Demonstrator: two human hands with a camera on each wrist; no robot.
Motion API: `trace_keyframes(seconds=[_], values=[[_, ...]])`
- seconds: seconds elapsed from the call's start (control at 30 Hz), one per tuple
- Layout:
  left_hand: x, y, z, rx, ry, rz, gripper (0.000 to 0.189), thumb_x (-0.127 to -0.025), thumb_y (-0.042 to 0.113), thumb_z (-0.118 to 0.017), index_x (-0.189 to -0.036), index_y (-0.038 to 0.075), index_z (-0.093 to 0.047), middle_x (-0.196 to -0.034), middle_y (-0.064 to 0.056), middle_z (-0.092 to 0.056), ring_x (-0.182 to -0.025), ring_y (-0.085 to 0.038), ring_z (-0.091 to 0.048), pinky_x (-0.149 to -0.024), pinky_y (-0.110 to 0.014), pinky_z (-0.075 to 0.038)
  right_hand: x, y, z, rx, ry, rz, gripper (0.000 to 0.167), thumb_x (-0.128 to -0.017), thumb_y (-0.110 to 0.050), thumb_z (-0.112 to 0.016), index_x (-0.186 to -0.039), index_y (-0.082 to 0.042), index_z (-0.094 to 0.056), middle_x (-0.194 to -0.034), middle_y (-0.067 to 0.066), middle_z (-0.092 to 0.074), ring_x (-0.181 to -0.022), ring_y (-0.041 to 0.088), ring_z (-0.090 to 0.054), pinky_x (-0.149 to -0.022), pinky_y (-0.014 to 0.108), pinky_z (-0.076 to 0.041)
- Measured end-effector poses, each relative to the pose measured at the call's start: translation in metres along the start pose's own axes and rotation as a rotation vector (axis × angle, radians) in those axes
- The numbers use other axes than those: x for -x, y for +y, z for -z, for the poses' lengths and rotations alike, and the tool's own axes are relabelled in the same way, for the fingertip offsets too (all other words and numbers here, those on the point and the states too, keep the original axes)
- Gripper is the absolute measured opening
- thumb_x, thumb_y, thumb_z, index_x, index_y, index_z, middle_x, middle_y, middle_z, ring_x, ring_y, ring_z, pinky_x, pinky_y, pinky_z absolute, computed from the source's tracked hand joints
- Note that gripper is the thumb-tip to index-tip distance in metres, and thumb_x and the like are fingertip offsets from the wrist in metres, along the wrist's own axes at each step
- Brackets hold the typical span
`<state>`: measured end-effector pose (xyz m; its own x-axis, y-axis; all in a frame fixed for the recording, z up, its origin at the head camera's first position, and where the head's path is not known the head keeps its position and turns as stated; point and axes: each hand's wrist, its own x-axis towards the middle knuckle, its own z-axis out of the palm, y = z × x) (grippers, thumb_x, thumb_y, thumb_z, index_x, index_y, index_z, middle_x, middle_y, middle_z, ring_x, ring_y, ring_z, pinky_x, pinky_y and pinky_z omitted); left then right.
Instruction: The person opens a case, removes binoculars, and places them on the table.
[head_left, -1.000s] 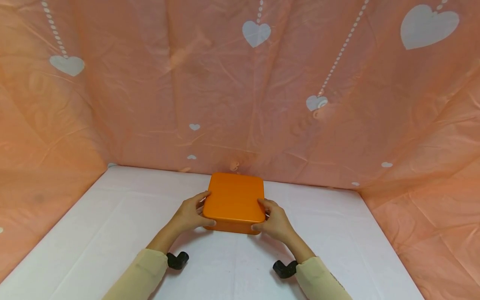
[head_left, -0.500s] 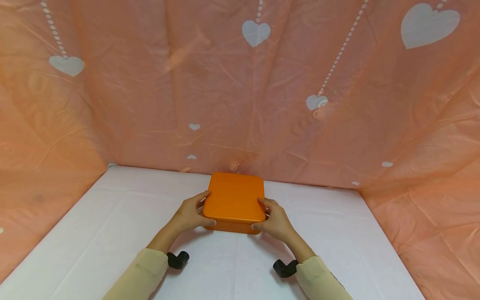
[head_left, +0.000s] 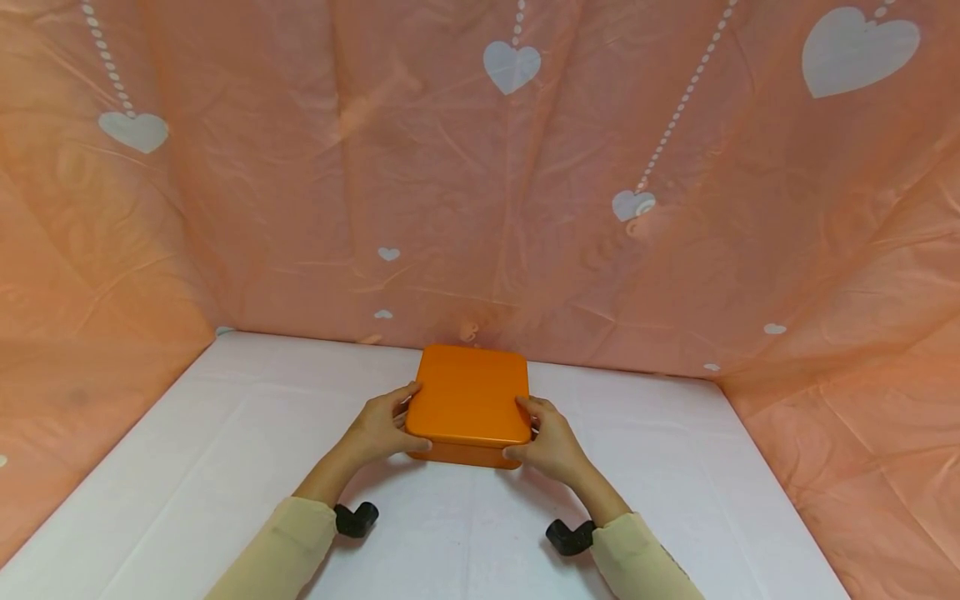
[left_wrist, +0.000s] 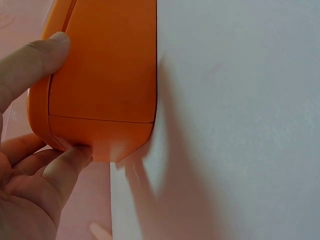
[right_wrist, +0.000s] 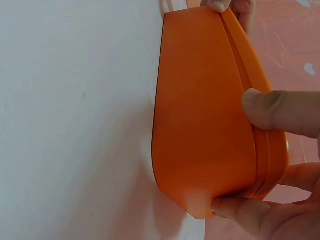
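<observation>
An orange rectangular box with rounded corners and a fitted lid sits on the white tabletop, near its back edge. My left hand grips the box's left side, thumb on the near face and fingers along the side. On the opposite side, my right hand holds it the same way. In the left wrist view the thumb lies by the lid seam of the box. The right wrist view shows the other thumb pressed near the seam on the box. The lid is on; whatever is inside is hidden.
The white table spreads out around the box. A peach curtain with pale hearts hangs behind and along both sides, close to the box's far edge. Black wrist mounts show at both sleeve cuffs.
</observation>
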<state>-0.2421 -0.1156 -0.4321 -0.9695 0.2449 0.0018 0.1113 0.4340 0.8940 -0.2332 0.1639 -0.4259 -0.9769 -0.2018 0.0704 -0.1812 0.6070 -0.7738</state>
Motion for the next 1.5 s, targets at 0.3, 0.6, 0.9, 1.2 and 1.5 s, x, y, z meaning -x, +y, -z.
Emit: trace_keyframes(seconds=[0.3, 0.6, 0.9, 1.2, 1.5], values=[[0.0005, -0.0003, -0.0002, -0.007, -0.002, -0.012, 0.098, -0.067, 0.009, -0.087, -0.148, 0.001, -0.034, -0.156, -0.021, -0.026, -0.136, -0.038, -0.041, -0.104, -0.041, -0.045, 0.0003, -0.0014, 0.0006, -0.003, -0.003, 0.000, 0.083, -0.068, -0.007, -0.085, -0.140, 0.004, -0.046, -0.144, 0.025, -0.042, -0.119, 0.045, -0.056, -0.096, 0.047, -0.052], [-0.0024, -0.0029, -0.0017, -0.033, 0.005, -0.029, 0.098, -0.067, 0.008, -0.087, -0.148, -0.001, -0.033, -0.155, -0.021, -0.028, -0.136, -0.037, -0.042, -0.104, -0.039, -0.045, -0.0008, 0.0008, 0.0004, 0.004, 0.003, 0.012, 0.083, -0.067, -0.008, -0.086, -0.139, 0.004, -0.047, -0.142, 0.024, -0.044, -0.117, 0.044, -0.057, -0.095, 0.047, -0.053], [-0.0024, -0.0040, -0.0018, -0.048, 0.006, -0.035, 0.098, -0.067, 0.009, -0.087, -0.148, -0.001, -0.033, -0.155, -0.021, -0.028, -0.136, -0.037, -0.043, -0.103, -0.039, -0.045, 0.0004, -0.0010, 0.0020, -0.015, -0.017, -0.003, 0.082, -0.069, -0.007, -0.084, -0.141, 0.003, -0.045, -0.143, 0.023, -0.042, -0.119, 0.044, -0.056, -0.096, 0.048, -0.052], [-0.0018, -0.0011, -0.0018, -0.040, 0.000, -0.042, 0.098, -0.067, 0.009, -0.087, -0.148, -0.002, -0.032, -0.156, -0.021, -0.027, -0.136, -0.037, -0.041, -0.105, -0.040, -0.044, -0.0006, 0.0001, 0.0016, -0.034, -0.022, -0.009, 0.082, -0.069, -0.006, -0.084, -0.141, 0.004, -0.045, -0.143, 0.025, -0.041, -0.120, 0.047, -0.054, -0.097, 0.048, -0.051], [-0.0016, -0.0019, -0.0017, -0.036, -0.006, -0.039, 0.098, -0.068, 0.009, -0.087, -0.148, -0.002, -0.031, -0.156, -0.021, -0.026, -0.137, -0.037, -0.041, -0.106, -0.040, -0.043, -0.0006, -0.0005, 0.0016, -0.050, -0.022, -0.008, 0.082, -0.070, -0.004, -0.083, -0.141, 0.005, -0.043, -0.143, 0.027, -0.040, -0.121, 0.047, -0.053, -0.097, 0.049, -0.050]])
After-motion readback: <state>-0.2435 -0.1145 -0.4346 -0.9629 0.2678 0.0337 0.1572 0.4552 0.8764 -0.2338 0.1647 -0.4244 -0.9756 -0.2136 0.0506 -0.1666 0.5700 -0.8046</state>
